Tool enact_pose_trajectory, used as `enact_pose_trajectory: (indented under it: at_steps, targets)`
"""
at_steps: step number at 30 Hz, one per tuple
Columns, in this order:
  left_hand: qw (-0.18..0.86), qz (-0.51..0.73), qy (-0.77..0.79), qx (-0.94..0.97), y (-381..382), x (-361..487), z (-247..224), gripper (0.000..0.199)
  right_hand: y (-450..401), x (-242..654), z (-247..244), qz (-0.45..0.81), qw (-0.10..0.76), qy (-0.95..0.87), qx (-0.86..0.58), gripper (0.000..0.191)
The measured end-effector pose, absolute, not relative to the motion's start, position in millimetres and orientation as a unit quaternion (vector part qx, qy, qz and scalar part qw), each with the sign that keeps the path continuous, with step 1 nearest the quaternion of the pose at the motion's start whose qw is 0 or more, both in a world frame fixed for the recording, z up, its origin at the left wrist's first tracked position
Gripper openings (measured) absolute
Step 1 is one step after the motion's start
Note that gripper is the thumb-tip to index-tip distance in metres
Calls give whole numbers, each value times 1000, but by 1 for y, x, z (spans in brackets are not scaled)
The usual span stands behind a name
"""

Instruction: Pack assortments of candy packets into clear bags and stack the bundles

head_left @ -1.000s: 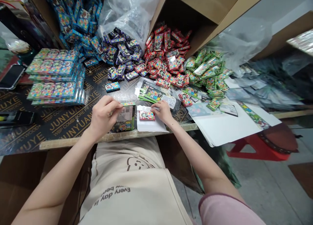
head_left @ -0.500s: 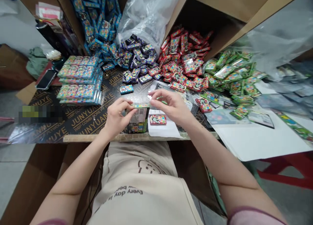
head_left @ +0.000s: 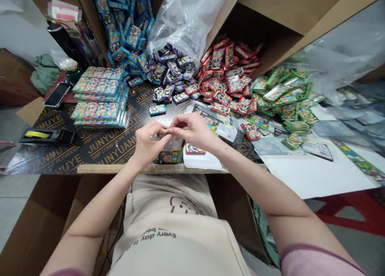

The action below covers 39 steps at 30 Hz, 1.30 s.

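My left hand (head_left: 147, 144) rests against the upper part of a small printed carton (head_left: 170, 156), which stands upright near the front edge of the table. My right hand (head_left: 192, 131) reaches over from the right, and its fingertips meet those of my left hand above the carton. Whether anything thin lies between them is too small to tell. The carton's top is hidden by my fingers. Just right of it, a small red printed packet (head_left: 195, 149) lies on a white sheet of paper (head_left: 200, 160), partly under my right hand.
A plywood table (head_left: 111, 150) holds stacked multicoloured packs (head_left: 100, 97) and heaps of blue (head_left: 116, 35), purple (head_left: 170, 71), red (head_left: 228, 71) and green (head_left: 284, 95) packets. A plastic bag (head_left: 186, 23) and cardboard box (head_left: 258, 23) stand behind. A tape dispenser (head_left: 46, 136) sits left; a white board (head_left: 313, 176) lies right.
My right hand has moved left and down, bringing its fingertips to those of my left hand. It now covers part of the red packet. The view has shifted slightly.
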<state>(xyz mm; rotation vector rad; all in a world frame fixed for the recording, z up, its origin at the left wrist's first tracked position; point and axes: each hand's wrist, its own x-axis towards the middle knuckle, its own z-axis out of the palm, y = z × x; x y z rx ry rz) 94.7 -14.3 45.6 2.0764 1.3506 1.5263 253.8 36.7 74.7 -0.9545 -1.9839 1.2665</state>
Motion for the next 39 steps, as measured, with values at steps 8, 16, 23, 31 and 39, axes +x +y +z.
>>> enact_pose_trajectory:
  at_steps: [8,16,23,31,39]
  targets:
    - [11,382,473,794,-21,77,41,26,64,290,32,525,383,-618,-443,21]
    - [-28,123,580,805,-25,41,33,75,79,363,-41,260,44,-762,-591,12]
    - [179,-86,456,868,15,37,-22,88,56,357,-67,171,150,-806,-547,7]
    - [248,58,447,857,25,46,-3,34,40,350,-77,213,243,-808,-493,21]
    - [165,467,488,719,4,42,44,24,49,344,-57,277,332,-693,-577,9]
